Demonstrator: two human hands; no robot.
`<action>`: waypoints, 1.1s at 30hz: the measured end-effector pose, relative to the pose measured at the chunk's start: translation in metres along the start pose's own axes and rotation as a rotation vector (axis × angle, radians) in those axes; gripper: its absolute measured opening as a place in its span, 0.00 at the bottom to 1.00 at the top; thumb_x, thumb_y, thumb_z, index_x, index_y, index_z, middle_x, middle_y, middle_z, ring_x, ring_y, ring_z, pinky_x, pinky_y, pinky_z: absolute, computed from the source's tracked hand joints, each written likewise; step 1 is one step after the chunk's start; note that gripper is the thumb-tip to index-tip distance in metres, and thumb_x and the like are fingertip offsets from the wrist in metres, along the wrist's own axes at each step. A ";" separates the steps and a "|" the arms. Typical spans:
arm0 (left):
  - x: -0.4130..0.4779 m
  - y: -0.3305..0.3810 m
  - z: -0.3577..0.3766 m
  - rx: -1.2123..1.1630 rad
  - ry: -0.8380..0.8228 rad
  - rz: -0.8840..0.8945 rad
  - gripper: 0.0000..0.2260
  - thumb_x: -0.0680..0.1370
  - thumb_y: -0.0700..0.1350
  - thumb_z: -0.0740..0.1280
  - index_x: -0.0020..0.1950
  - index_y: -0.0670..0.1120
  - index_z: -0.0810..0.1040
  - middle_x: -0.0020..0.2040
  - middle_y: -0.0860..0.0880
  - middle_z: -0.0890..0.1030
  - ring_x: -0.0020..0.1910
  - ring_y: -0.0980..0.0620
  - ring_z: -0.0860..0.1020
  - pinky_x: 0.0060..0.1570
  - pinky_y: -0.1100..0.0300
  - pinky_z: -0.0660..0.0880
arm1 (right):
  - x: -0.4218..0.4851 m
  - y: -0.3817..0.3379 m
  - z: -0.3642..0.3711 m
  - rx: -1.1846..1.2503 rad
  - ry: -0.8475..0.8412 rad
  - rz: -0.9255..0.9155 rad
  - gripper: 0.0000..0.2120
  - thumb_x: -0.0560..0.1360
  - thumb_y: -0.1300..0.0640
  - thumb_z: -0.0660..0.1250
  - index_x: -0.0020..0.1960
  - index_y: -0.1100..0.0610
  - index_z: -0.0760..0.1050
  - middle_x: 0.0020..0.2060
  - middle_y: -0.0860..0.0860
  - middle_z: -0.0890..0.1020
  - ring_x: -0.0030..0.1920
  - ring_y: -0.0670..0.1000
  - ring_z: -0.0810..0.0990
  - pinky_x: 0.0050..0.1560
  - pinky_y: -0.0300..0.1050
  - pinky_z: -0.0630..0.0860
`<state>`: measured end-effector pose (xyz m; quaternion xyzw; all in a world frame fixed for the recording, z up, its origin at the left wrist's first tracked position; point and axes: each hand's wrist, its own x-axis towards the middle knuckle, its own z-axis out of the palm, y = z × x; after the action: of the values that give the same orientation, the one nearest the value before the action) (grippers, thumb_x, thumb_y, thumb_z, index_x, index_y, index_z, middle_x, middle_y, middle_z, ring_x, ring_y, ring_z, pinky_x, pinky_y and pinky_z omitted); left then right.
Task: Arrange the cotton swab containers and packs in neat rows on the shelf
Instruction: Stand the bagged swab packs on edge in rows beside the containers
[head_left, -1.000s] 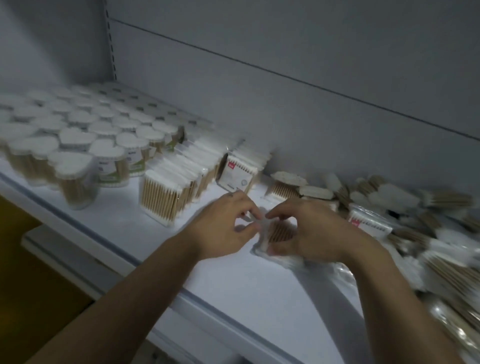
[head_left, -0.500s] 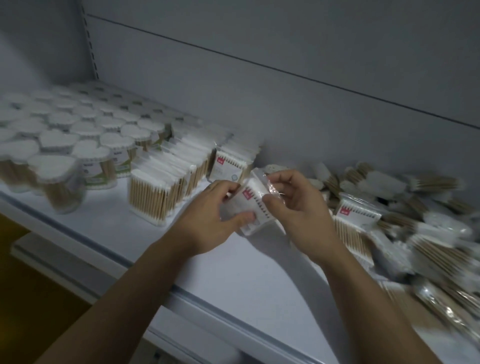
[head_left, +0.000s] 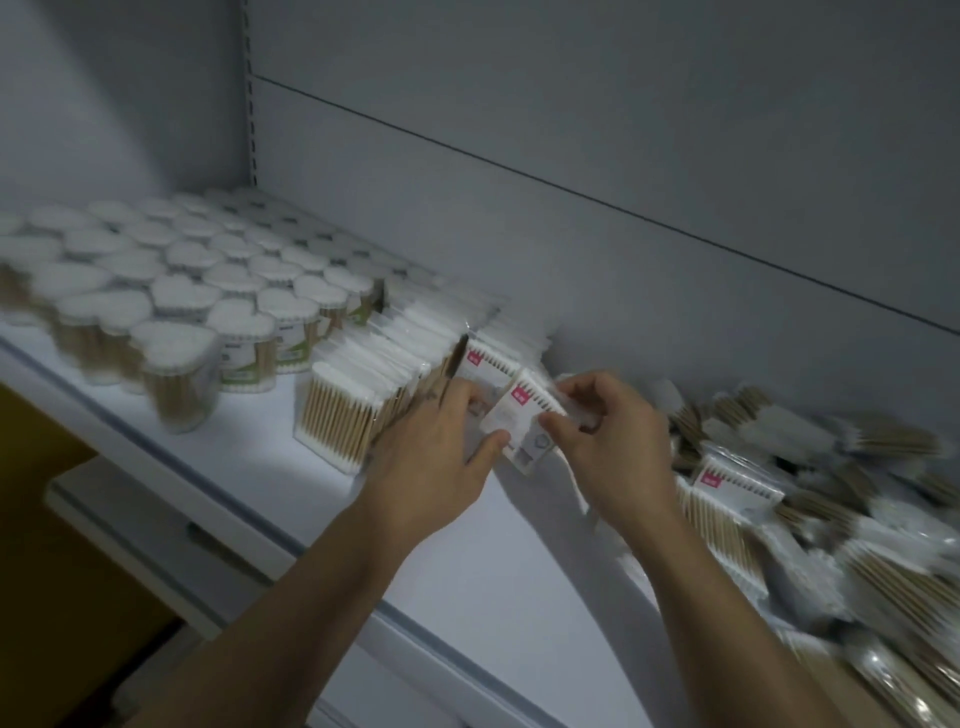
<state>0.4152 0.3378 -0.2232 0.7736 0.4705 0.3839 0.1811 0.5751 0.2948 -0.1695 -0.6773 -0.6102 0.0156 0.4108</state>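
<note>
While both hands meet above the white shelf (head_left: 467, 597), a cotton swab pack (head_left: 519, 423) with a red label sits tilted between them, just in front of the short row of labelled packs (head_left: 493, 358) near the grey back panel (head_left: 623, 156). The left hand (head_left: 431, 462) has its grip closed on the pack's left side, thumb pressed against the front and fingers tucked behind, right beside the long row of upright packs (head_left: 363, 384). The right hand (head_left: 618, 457) has its grip pinching the pack's right edge between thumb and curled fingers. Heart-shaped swab containers (head_left: 182, 312) stand in rows at the shelf's left end, blurred. On the right, a loose pile of packs (head_left: 805, 499) lies jumbled along the back panel.
</note>
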 end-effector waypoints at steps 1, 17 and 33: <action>0.000 -0.001 0.001 0.034 0.029 0.023 0.12 0.78 0.55 0.64 0.58 0.52 0.70 0.56 0.55 0.74 0.52 0.53 0.76 0.47 0.56 0.75 | 0.006 -0.003 0.001 -0.040 -0.002 -0.023 0.10 0.70 0.57 0.75 0.49 0.51 0.78 0.45 0.46 0.81 0.45 0.46 0.78 0.46 0.40 0.73; -0.001 -0.005 0.005 0.268 -0.138 0.115 0.19 0.78 0.48 0.59 0.69 0.49 0.66 0.71 0.51 0.64 0.70 0.49 0.63 0.68 0.52 0.66 | 0.034 0.004 0.061 -0.315 -0.017 -0.305 0.16 0.67 0.57 0.72 0.54 0.57 0.82 0.47 0.54 0.79 0.49 0.58 0.77 0.49 0.54 0.77; -0.017 0.032 0.017 0.161 -0.201 0.263 0.21 0.79 0.56 0.61 0.70 0.51 0.67 0.67 0.53 0.69 0.64 0.53 0.68 0.63 0.53 0.68 | -0.007 0.048 -0.086 -0.450 -0.257 -0.073 0.22 0.71 0.58 0.70 0.64 0.49 0.76 0.61 0.51 0.77 0.61 0.57 0.74 0.63 0.52 0.70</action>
<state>0.4424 0.3083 -0.2202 0.8749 0.3741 0.2861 0.1132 0.6574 0.2466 -0.1432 -0.7217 -0.6694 -0.0494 0.1693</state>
